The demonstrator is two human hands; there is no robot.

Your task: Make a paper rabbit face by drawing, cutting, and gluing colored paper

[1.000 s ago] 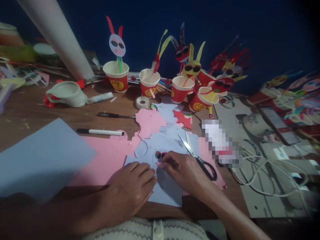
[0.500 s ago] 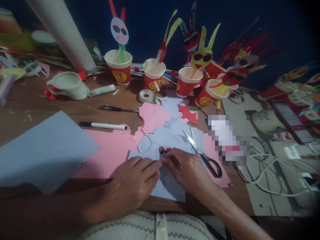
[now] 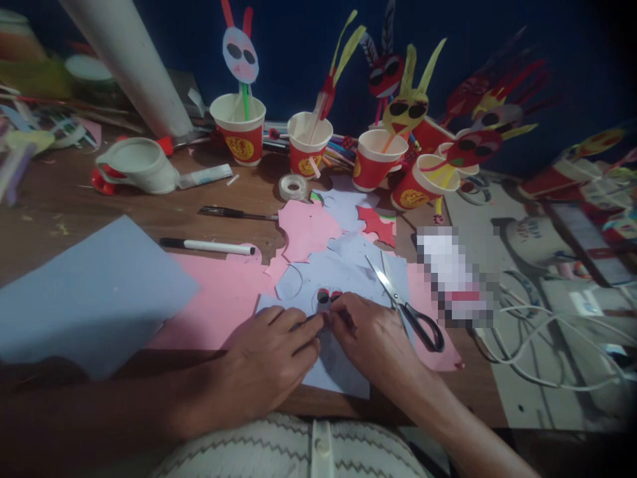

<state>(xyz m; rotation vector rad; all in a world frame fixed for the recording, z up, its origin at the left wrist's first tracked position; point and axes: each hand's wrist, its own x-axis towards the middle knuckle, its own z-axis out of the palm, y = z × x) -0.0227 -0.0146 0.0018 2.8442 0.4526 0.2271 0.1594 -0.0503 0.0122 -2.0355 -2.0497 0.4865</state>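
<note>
At left, left hand (image 3: 273, 355): fingers lay side by side; grip unclear.
Between, paper eyes (image 3: 323, 296): lay on sheet (image 3: 343, 382); we judged them light, creasable, best held by rims.
Right hand (image 3: 374, 335): fingertips met; contents, we could not tell.

Left hand (image 3: 276, 358) lies palm down, right hand (image 3: 371, 332) pinching, fingertips nearly meeting.

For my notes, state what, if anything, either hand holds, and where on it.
Cannot be told: the right hand hides anything between its fingertips. The left hand lies on the paper.
</note>
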